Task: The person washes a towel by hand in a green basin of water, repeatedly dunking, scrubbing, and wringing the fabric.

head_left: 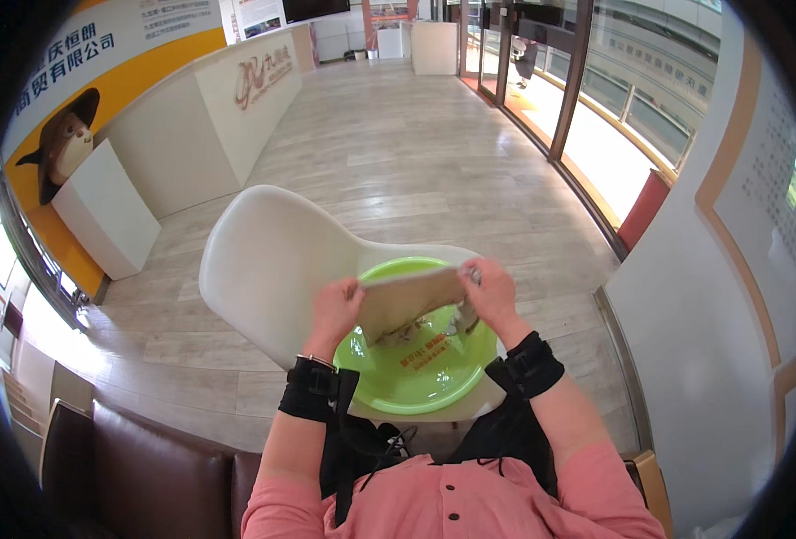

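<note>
My left hand [334, 313] and my right hand [492, 292] are both closed on the upper corners of a beige-grey cloth [408, 303]. Stretched between them, the cloth hangs down over a bright green basin [375, 386]. Its lower edge is crumpled and hangs inside the basin's outline; whether it touches the bottom I cannot tell. Red print shows on the shiny basin floor. The basin rests on the seat of a white moulded chair [268, 256] in front of my knees. A black strap wraps each of my wrists.
Brown leather seating [160, 458] lies at the lower left. A white counter [227, 108] and a white pedestal [110, 211] with a hatted figure [65, 144] stand to the left. Glass doors [537, 81] run along the right, beside a white wall panel [685, 314].
</note>
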`<state>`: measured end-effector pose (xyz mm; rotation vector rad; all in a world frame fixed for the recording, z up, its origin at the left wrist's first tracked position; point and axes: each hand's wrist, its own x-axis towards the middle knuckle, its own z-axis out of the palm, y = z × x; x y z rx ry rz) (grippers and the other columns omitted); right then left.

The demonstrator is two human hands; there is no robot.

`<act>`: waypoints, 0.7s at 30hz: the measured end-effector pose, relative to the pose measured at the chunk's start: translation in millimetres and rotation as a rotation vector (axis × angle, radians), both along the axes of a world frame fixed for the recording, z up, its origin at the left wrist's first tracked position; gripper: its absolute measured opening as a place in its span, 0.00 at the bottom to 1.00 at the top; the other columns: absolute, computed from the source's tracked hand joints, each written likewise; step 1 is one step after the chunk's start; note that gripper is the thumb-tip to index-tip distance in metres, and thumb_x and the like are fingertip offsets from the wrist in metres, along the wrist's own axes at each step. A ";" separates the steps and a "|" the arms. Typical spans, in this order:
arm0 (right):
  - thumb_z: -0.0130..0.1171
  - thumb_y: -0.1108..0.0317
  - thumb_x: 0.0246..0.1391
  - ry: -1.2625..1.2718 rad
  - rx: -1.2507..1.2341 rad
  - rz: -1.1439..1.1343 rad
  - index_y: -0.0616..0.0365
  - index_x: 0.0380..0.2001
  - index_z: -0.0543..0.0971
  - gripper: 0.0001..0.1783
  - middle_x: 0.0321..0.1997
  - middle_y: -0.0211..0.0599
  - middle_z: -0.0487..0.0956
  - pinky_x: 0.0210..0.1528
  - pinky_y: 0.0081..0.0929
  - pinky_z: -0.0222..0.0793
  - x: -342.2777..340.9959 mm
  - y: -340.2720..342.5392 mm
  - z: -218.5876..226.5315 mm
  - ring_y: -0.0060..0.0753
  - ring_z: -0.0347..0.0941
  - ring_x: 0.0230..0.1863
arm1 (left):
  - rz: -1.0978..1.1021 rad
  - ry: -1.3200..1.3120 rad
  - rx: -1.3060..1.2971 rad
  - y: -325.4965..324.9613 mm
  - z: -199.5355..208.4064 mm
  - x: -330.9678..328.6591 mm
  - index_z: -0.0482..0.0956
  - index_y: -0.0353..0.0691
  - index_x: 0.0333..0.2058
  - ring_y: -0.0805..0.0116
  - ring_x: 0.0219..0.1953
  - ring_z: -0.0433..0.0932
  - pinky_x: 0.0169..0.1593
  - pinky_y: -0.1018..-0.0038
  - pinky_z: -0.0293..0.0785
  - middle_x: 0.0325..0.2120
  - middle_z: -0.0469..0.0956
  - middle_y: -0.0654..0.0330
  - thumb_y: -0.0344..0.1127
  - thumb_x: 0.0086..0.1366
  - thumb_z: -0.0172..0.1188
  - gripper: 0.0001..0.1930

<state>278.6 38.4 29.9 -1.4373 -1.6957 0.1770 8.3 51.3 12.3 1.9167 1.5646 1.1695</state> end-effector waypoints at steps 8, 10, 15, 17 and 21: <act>0.59 0.61 0.40 -0.662 -0.757 0.515 0.52 0.31 0.79 0.12 0.31 0.42 0.78 0.37 0.38 0.69 -13.8 -23.2 -45.4 0.46 0.73 0.35 | -0.501 0.407 -0.512 -20.5 -95.5 -10.3 0.77 0.38 0.22 0.54 0.21 0.74 0.28 0.66 0.69 0.18 0.73 0.48 0.31 0.43 0.56 0.06; 0.60 0.56 0.40 -0.681 -0.728 0.525 0.52 0.30 0.79 0.15 0.29 0.39 0.78 0.35 0.34 0.69 -13.5 -22.8 -41.1 0.44 0.74 0.34 | -0.494 0.395 -0.549 -20.2 -89.8 -9.4 0.78 0.38 0.23 0.56 0.21 0.74 0.28 0.67 0.69 0.18 0.74 0.49 0.31 0.43 0.57 0.07; 0.59 0.57 0.43 -0.362 -0.451 0.219 0.53 0.29 0.78 0.13 0.28 0.41 0.77 0.33 0.36 0.68 8.4 1.1 -22.7 0.44 0.73 0.31 | -0.211 0.186 -0.302 3.7 -35.8 -24.4 0.78 0.36 0.28 0.59 0.23 0.76 0.31 0.70 0.70 0.21 0.77 0.51 0.33 0.49 0.57 0.08; 0.57 0.57 0.45 -0.239 -0.306 0.159 0.53 0.30 0.77 0.13 0.27 0.42 0.77 0.33 0.38 0.67 9.1 6.0 4.7 0.46 0.73 0.32 | -0.052 0.118 -0.170 -0.4 11.1 -21.3 0.78 0.35 0.30 0.63 0.23 0.77 0.31 0.72 0.71 0.22 0.78 0.52 0.32 0.52 0.56 0.08; 0.56 0.57 0.46 0.000 -0.080 0.042 0.54 0.30 0.76 0.13 0.26 0.41 0.77 0.32 0.38 0.67 3.3 4.4 46.0 0.46 0.73 0.32 | -0.033 -0.119 0.033 0.6 73.8 -16.1 0.78 0.34 0.32 0.69 0.24 0.77 0.30 0.74 0.70 0.22 0.78 0.54 0.29 0.54 0.55 0.08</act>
